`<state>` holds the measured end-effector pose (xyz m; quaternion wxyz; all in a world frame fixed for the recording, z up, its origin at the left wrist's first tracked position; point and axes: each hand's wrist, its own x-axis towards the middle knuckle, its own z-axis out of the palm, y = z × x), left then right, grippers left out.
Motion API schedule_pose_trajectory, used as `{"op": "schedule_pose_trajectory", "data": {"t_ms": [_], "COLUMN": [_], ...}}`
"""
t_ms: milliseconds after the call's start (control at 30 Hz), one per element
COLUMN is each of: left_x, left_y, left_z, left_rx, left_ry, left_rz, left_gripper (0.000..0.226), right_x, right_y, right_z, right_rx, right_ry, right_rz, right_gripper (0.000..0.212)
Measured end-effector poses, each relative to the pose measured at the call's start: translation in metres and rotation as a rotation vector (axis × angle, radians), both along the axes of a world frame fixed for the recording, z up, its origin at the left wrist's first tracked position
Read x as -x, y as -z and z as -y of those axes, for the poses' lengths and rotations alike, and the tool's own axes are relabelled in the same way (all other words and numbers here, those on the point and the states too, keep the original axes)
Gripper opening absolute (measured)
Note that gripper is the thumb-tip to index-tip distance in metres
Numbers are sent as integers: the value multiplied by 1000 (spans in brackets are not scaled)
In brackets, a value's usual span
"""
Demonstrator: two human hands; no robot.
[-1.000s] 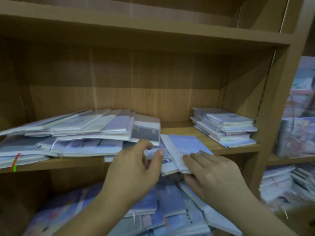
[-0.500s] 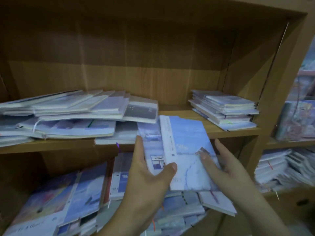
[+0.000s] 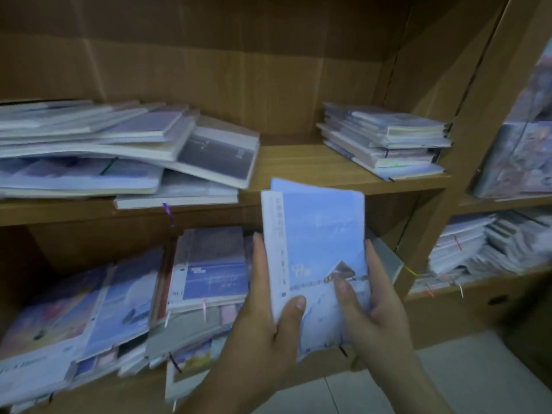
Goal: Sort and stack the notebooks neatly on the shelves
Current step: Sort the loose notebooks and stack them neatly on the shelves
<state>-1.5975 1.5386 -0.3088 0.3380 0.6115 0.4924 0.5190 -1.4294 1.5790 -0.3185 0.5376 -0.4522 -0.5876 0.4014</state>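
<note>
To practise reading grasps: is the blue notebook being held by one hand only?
No, the left hand and the right hand both grip the blue notebook, one at each side.

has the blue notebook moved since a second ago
Yes. The blue notebook has come off the middle shelf board toward the person and down, mostly below its front edge.

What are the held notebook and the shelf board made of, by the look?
The held notebook: paper, it seems, with a printed card cover; a picture of a house in snow shows. The shelf board: matte wood-grain, likely laminate or veneer; grain streaks show, core hidden.
</note>
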Motion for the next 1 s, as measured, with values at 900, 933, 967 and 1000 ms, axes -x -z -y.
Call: {"op": "schedule_pose_trajectory", "data": {"t_ms": [900,933,967,1000], "left_x": [-85,-92,-99,-105], "left_y": [-230,-234,-239,-241], "left_z": [-188,-201,-212,-221], "left_rx": [-137,-106,-74,-37], "left_ry": [-73,-94,-110,-121], "left_rz": [188,200,202,188], "left_gripper": [19,18,19,21], "right_x": [-87,-91,-96,-101], "right_y": [-241,-247,-250,-251], "right_z": [-97,-106,-115,-125], "right_rx": [-213,-205,-208,-212], "right_ry": [150,154,169,194], "right_rz": [175,219,278,333], "right_gripper": [68,66,61,56]}}
